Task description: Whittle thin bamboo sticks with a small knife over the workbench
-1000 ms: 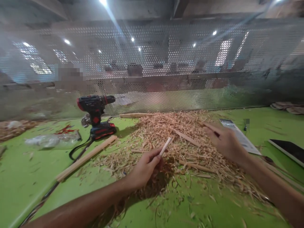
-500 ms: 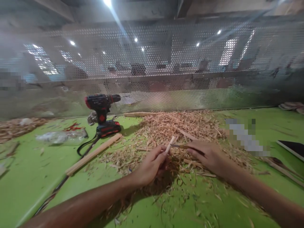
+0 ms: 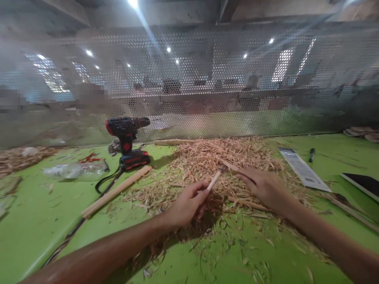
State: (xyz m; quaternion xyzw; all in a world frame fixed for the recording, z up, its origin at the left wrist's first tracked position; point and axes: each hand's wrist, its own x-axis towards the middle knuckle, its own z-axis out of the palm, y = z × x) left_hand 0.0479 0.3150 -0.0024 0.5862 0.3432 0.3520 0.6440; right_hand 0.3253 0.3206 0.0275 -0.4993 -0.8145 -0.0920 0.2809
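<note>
A mesh screen [image 3: 192, 122] ran across the back, lamps glinting through it, and in front of it lay the green table [image 3: 44, 213]. And there was the left hand [image 3: 188, 203], low in the middle, thumb and fingers clamped on a pale stick [image 3: 214, 180]! The stick tilted up and to the right, its tip poking free over the litter of shavings [image 3: 204, 156]. Opposite it, the right hand [image 3: 263, 187] was curled around a slim tool [image 3: 225, 170], the dark end right by the stick's tip; touching or not, I couldn't tell.

A light piece, that stick, I'd have judged: stiff, dry, little chance of slipping, yet thin enough to snap under a hard sideways push. The lower end was the place to grip, just where the fingers sat, well clear of the tool.

Further out, a strip [image 3: 118, 192] of wood slanted across the left side, and behind it stood the drill [image 3: 127, 144], chuck pointing right. A clear bag [image 3: 66, 171] lay left of that. Over on the far right: a packet [image 3: 303, 170], a pen [image 3: 312, 155] beside it, and a dark slab [image 3: 363, 187] at the edge of view.
</note>
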